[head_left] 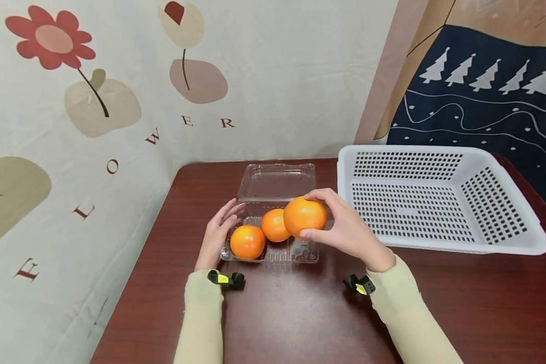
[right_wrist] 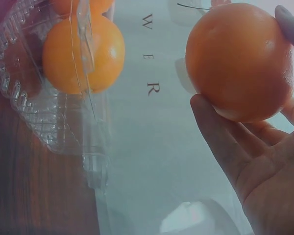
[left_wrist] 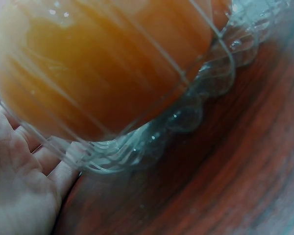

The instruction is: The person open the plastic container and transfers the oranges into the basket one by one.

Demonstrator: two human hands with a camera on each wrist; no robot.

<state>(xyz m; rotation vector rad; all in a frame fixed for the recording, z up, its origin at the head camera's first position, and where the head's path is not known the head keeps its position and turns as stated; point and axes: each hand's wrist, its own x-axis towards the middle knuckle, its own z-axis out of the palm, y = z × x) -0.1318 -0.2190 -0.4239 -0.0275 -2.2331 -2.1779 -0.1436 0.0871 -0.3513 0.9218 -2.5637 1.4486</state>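
My right hand (head_left: 346,230) grips an orange (head_left: 305,216) between thumb and fingers, held up over the right part of a clear plastic clamshell box (head_left: 300,253). In the right wrist view the same orange (right_wrist: 240,61) hangs apart from the box (right_wrist: 63,132). Two more oranges lie inside: one at the left front (head_left: 247,242), another at the middle (head_left: 274,225). Along the box's left side rests my left hand (head_left: 217,235), fingers extended and touching the wall. The left wrist view has that hand's palm (left_wrist: 19,186) beside the box wall, with an orange (left_wrist: 103,63) behind the plastic.
The box's clear lid (head_left: 277,182) lies folded back behind it. A white perforated plastic basket (head_left: 509,247) stands on the right of the dark red wooden table (head_left: 273,323). Behind the table hangs a pale cloth (head_left: 282,76) with flower prints.
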